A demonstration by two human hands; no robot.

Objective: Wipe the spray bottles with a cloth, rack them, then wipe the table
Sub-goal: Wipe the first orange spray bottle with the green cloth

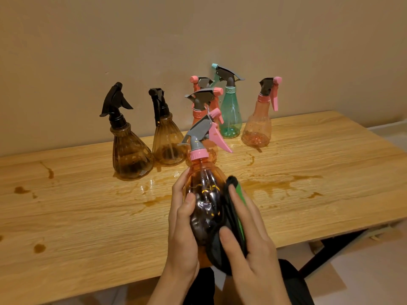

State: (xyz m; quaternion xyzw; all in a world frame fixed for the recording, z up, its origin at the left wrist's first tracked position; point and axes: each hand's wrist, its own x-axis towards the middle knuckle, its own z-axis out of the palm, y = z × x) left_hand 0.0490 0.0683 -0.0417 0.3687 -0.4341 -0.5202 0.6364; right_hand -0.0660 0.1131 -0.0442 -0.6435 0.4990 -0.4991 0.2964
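Clearly mid-wipe: left hand [184,223] fingers grip the orange spray bottle [203,186] while right hand [246,234] fingers press the cloth [229,219] against it; next, probably turning it.

Held bottle [204,188]: the base and lower right flank are lost behind the cloth [217,256]. I can't tell what is inside, only dark glints through the plastic.
Cloth: mostly covered by the right hand [253,241]; its lower end slips behind that wrist.
Left hand [182,234]: fingers wrap behind the held bottle, with only the tips showing.
Forearms: cut by the bottom edge.
Nearer pink-capped bottle [199,113]: the lower body is hidden behind the held bottle's trigger head.
Farther pink-capped bottle [201,82]: only its head shows.
Table [88,216]: the left end and near right corner run out of frame.
Table leg [330,249]: only partly visible below the near edge.
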